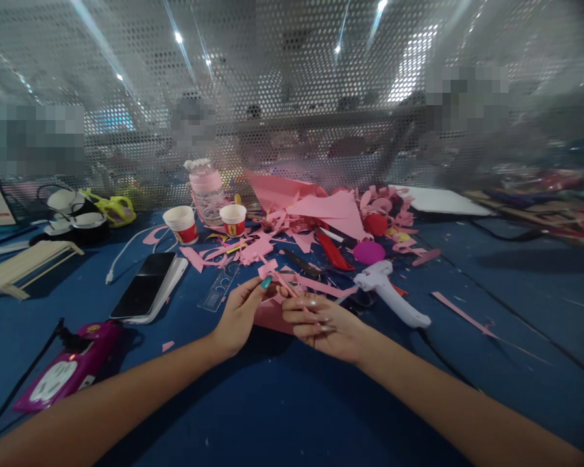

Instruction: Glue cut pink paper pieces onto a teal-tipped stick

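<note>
On the blue worktop [292,402] my left hand [238,314] and right hand [321,324] both pinch one thin pink paper strip [288,288], its length slanting up-left between them

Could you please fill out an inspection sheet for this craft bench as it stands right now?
Surface: blue table, littered with paper bits.
Job's things: thin pink paper strip pinched by left hand and right hand; pink sheet beneath the hands.
Clutter: pink paper scraps, white glue gun, two paper cups, phone, clear ruler, bottle, wooden rack.
Grippers: both hands closed on the strip.
Cables: white cable; black cable at the pink power strip.
Surroundings: perforated metal screen.
</note>
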Motion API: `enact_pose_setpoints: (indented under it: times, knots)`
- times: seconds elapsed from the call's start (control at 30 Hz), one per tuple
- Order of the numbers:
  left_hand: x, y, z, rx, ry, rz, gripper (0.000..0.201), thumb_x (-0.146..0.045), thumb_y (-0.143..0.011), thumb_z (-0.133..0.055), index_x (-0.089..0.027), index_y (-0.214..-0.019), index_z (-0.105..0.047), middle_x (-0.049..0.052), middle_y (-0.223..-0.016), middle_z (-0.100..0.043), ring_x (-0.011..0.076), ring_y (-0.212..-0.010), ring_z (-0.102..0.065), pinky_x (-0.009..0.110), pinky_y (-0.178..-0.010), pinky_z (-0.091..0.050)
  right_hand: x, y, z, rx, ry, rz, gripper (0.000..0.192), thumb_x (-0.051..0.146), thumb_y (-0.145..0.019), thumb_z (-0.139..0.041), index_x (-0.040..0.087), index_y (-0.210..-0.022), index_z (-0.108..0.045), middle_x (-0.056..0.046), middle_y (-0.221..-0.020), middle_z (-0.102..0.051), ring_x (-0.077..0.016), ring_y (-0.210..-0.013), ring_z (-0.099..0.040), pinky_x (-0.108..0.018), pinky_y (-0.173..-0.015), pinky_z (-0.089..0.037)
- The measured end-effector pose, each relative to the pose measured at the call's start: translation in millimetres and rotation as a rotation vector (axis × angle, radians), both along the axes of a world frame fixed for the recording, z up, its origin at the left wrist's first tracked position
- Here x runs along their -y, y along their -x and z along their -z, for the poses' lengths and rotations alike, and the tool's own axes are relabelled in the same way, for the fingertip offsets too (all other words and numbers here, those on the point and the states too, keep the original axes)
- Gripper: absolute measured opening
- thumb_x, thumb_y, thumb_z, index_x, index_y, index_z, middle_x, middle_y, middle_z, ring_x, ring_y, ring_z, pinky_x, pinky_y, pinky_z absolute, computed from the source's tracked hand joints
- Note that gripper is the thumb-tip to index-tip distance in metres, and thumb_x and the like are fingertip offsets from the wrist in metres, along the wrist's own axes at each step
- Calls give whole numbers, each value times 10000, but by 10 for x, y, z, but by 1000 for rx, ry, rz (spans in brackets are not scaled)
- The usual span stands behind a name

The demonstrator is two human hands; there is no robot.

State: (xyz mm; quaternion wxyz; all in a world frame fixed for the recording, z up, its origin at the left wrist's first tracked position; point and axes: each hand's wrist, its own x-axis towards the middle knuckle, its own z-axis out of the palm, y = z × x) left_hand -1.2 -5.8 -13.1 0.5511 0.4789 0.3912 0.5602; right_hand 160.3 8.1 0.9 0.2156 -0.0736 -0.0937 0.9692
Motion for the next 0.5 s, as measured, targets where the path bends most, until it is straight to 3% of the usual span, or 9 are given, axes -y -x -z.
enact_pose_setpoints:
  times: [0.2,0.5]
  knots:
    - [10,-2,-65,-137,-76,-35,235,-320,-792,-523,-148,-875,-659,41,-875,-692,169,-830,-632,283,-837,-448,-5,-7,-13,-6,23,-10,324,154,-933,-149,158,-681,-352,63,-497,-335,-10,-340,-312,-64,-330,-267]
    - [-13,1,-17,-101,-37,-59,230,-337,-770,-544,-152,-839,-662,46,-861,-698,188,-859,-637,316,-868,-438,-11,5,-119,84,-37,46,397,211,-955,-99,125,-767,-438,61,-495,-368,-7,-319,-292,-69,-292,-232]
